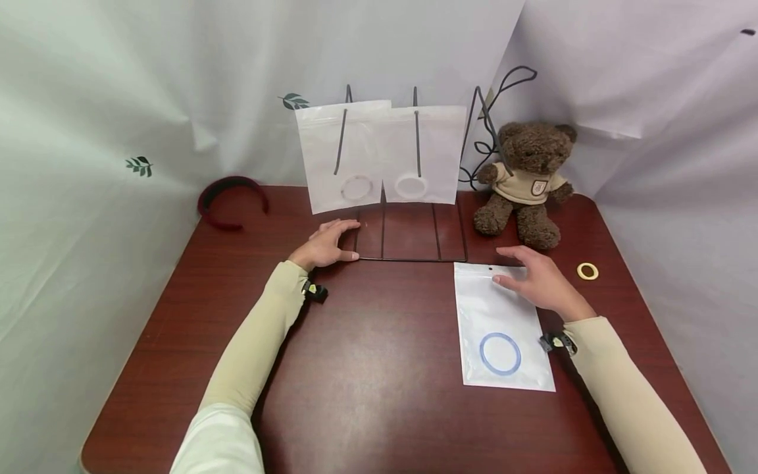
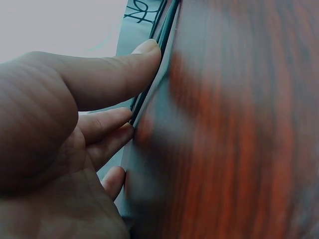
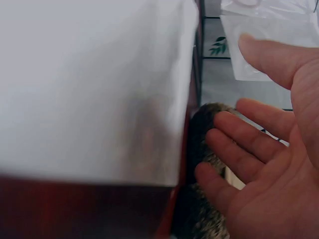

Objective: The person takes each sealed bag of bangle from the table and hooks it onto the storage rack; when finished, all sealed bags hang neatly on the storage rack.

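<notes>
My left hand (image 1: 324,245) rests at the left side of a black wire display rack (image 1: 408,260), thumb and fingers spread and reaching its base wire. In the left wrist view the thumb tip (image 2: 149,47) lies right against the dark wire. Two white zip pouches (image 1: 340,141) (image 1: 426,148) hang on the rack's prongs, each showing a ring shape near its bottom. My right hand (image 1: 541,282) hovers with spread, relaxed fingers over the top of another white pouch (image 1: 497,316) lying on the table. A blue ring (image 1: 500,353) shows at that pouch's lower part. Nothing is in the right hand.
A brown teddy bear (image 1: 533,178) in a beige shirt sits behind the right hand. To its right is a small yellow ring (image 1: 587,271). A dark red headband (image 1: 233,201) lies at the back left. White curtains (image 1: 89,131) surround the reddish-brown table (image 1: 355,368).
</notes>
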Demonstrator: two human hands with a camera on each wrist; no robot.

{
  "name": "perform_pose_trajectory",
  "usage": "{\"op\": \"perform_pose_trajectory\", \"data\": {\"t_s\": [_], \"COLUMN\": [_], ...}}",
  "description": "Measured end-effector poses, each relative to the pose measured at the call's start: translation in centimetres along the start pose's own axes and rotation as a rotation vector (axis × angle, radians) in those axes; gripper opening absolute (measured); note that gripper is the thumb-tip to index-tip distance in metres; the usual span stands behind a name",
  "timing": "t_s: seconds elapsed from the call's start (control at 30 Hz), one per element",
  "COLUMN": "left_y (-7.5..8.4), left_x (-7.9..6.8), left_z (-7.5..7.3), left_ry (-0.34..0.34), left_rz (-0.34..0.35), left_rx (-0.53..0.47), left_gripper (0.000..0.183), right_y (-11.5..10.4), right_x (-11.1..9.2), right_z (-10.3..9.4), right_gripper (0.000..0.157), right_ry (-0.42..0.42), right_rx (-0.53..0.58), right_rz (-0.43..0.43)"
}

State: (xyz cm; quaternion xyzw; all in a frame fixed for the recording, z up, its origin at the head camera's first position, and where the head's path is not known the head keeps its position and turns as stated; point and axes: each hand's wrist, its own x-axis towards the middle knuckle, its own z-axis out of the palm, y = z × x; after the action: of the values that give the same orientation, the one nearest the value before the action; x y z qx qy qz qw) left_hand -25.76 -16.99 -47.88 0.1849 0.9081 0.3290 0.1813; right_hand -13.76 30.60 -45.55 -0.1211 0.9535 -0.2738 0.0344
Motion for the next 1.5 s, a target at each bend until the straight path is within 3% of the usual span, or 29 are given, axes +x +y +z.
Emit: {"op": "perform_pose_trajectory", "data": {"t_s": [0.23,0.63,1.0,1.37,1.5], "left_y": [0.2,0.2,0.1,0.0,-0.1], "left_x": [0.2,0.0,-0.1,0.0,-0.2], "left_z": [0.1,0.5,0.0,0.0,-0.1], "left_ry": [0.000,0.015,-0.007,-0.010,-0.014], "left_rz": [0.009,0.014,0.022,0.033,0.028], "left_rx": [0.005,0.004,0.039,0.034,0.033], "left_gripper": [0.081,0.081,0.082,0.082,0.082], "right_y": [1.0,1.3,0.0,-3.2,-4.3], "right_x": [-1.1,-2.5,-2.5,-3.0,-3.0], "right_z": [0.2,-0.7,-1.6,-3.5,-4.2], "right_gripper": [0.071,0.060,0.038,0.037,0.038], "right_ry": [-0.105,-0.064,0.168,0.346,0.427], "right_rx": [-0.092,-0.108,-0.031,0.143,0.224], "right_rz": [0.003,0.047,-0.135,-0.143,-0.195]}}
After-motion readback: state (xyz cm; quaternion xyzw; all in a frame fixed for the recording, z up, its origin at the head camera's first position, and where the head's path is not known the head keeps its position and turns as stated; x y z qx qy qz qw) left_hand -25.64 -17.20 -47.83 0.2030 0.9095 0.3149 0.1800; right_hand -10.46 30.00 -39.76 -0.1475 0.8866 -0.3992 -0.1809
